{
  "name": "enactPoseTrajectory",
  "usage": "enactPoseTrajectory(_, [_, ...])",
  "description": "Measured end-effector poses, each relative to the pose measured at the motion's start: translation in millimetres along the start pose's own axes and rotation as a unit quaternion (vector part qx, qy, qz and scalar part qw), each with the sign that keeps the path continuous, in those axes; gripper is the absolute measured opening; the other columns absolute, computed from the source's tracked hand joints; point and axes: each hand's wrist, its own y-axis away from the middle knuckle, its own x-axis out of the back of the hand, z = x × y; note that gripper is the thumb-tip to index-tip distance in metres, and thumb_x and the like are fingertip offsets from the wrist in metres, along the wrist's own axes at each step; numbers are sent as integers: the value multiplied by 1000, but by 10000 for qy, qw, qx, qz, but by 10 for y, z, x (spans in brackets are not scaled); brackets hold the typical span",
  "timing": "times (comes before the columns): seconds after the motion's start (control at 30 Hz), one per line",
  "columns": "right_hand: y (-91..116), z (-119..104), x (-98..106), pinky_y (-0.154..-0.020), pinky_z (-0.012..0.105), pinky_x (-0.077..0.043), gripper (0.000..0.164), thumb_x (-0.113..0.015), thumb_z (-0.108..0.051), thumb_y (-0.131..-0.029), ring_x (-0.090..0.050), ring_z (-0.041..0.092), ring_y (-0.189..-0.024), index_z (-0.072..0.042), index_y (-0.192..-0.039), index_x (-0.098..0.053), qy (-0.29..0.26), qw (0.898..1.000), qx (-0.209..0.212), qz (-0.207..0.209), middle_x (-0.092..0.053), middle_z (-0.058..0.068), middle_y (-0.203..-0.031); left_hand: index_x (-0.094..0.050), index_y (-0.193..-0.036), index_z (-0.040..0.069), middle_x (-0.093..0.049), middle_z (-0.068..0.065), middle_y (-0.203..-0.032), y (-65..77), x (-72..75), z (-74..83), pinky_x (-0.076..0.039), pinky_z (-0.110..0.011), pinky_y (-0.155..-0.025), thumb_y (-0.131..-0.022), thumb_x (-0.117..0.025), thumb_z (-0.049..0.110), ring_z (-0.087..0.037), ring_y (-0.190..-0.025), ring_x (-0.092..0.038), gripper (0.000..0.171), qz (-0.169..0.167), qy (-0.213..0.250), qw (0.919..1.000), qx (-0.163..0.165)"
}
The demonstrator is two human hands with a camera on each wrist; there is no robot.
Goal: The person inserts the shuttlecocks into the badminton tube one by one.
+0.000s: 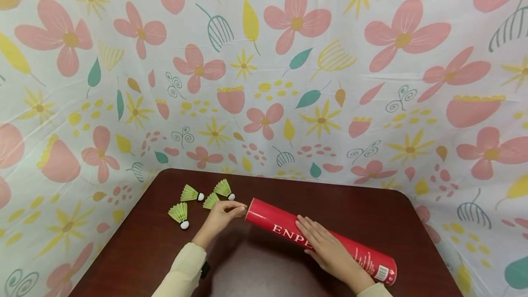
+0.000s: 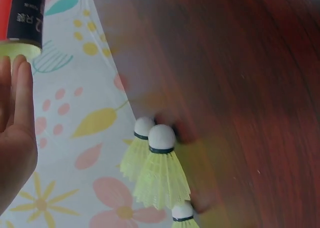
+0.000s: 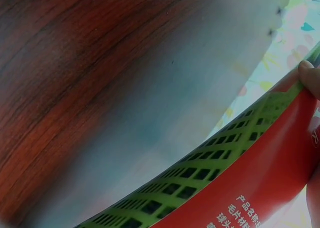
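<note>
A red shuttlecock tube (image 1: 268, 217) with white lettering lies slanted across the middle, its mouth toward the left. My right hand (image 1: 327, 249) grips it around the middle from above; in the right wrist view a thumb (image 3: 309, 75) lies along its red and green printed side. At the mouth is my left hand (image 1: 222, 217), thumb and forefinger tips together by the rim. In the left wrist view, its fingers (image 2: 22, 95) reach to the pale yellow-green opening (image 2: 22, 50). Whether they pinch anything there is hidden. Several yellow shuttlecocks (image 1: 178, 213) with white heads lie left of the tube.
The dark reddish-brown table (image 1: 136, 251) has rounded far corners. A white cloth (image 1: 264, 81) with a flower print hangs behind it and along both sides. One shuttlecock (image 1: 211, 200) lies just behind my left hand, partly covered by it.
</note>
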Motion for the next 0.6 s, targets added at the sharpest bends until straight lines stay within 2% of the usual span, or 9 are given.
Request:
enactPoseTrajectory(0.07, [7, -7, 1, -116, 24, -8, 64, -31, -44, -101, -39, 32, -134, -2, -149, -33, 18, 10000, -10, 4, -34, 14, -153, -68, -104, -12, -69, -25, -99, 14, 27, -21, -55, -43, -79, -91, -64, 4, -38, -90, -69, 21, 177, 1, 9998, -41])
enactPoseTrajectory(0.13, [16, -9, 1, -116, 24, -8, 64, -29, -45, -102, -39, 32, -134, -1, -148, -33, 26, 10000, 20, 32, -35, 15, -152, -67, -104, -13, -68, -26, -99, 26, 59, -42, -55, -42, -79, -91, -63, 2, -39, -91, -68, 20, 416, -28, 9991, -52])
enactPoseTrajectory(0.27, [35, -1, -4, -116, 24, -8, 63, -32, -43, -102, -40, 32, -134, 0, -147, -35, 22, 9999, 93, 84, -37, 17, -150, -71, -101, -4, -71, -19, -95, 33, 162, -74, -56, -32, -73, -90, -66, 5, -33, -88, -69, 15, 1075, -422, 9933, 22])
enactPoseTrajectory(0.3, [39, 0, -5, -116, 24, -8, 63, -31, -44, -102, -39, 32, -134, 0, -147, -35, 28, 9999, 94, 82, -37, 17, -150, -72, -100, -1, -71, -17, -94, 34, 197, -85, -55, -28, -71, -90, -67, 6, -31, -87, -69, 14, 1237, -530, 9909, 63])
enactPoseTrajectory(0.37, [42, 4, -5, -116, 25, -8, 64, -30, -44, -101, -37, 30, -136, 0, -147, -35, 16, 9999, 87, 87, -37, 18, -150, -73, -102, 1, -71, -16, -94, 50, 267, -54, -54, -29, -69, -90, -66, 6, -32, -88, -68, 14, 1550, -768, 9848, 188])
enactPoseTrajectory(0.43, [45, 3, -2, -116, 25, -8, 65, -28, -45, -101, -36, 30, -137, 0, -147, -35, 26, 9999, 77, 92, -37, 18, -150, -72, -105, 1, -71, -17, -99, 52, 354, -103, -54, -30, -72, -91, -66, 6, -34, -91, -67, 16, 1833, -838, 9791, 279])
enactPoseTrajectory(0.53, [49, 0, 7, -116, 24, -8, 65, -27, -45, -101, -36, 30, -137, 0, -147, -35, 31, 9999, 72, 88, -37, 18, -150, -69, -110, 0, -69, -19, -106, 57, 484, -171, -53, -27, -74, -93, -64, 6, -35, -97, -65, 20, 2238, -956, 9684, 547])
enactPoseTrajectory(0.6, [51, 1, 12, -116, 24, -8, 65, -27, -45, -101, -38, 32, -135, 0, -147, -35, 41, 9999, 79, 98, -37, 18, -149, -69, -112, 1, -68, -17, -109, 38, 573, -273, -51, -22, -71, -93, -64, 8, -33, -99, -64, 21, 2490, -1101, 9599, 663])
